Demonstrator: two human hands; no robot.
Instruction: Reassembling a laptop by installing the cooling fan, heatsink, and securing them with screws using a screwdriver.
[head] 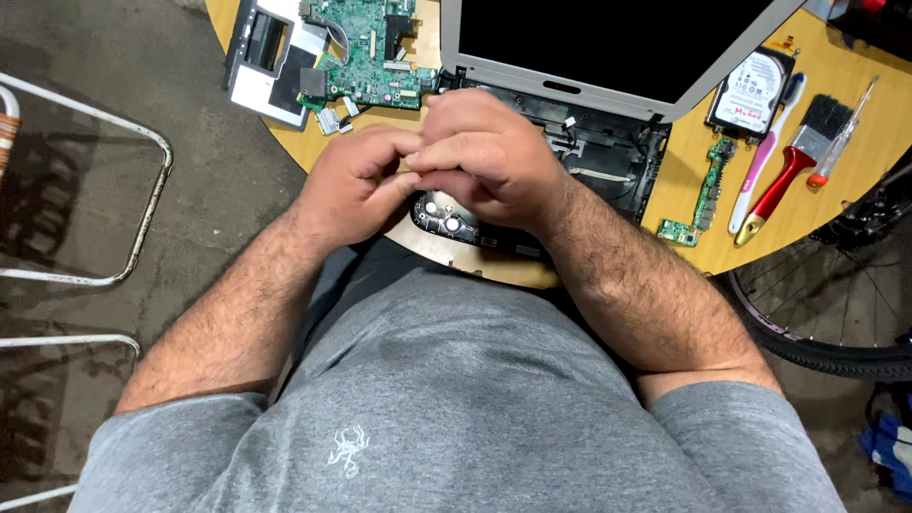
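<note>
Both hands meet over laptop base (608,157): my left hand (356,185) and right hand (484,157) pinch together, contents hidden, can't tell what. Base lies just beyond, long axis left-right.

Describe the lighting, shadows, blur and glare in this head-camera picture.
Head view: soft, even light on the round wooden table; faint shadow under the left hand and right hand; chair frame casts clear shadows on the floor. Hands look sharp, hardly blurred. Laptop screen is dark, without glare. Wide-angle bending at the edges.
</note>
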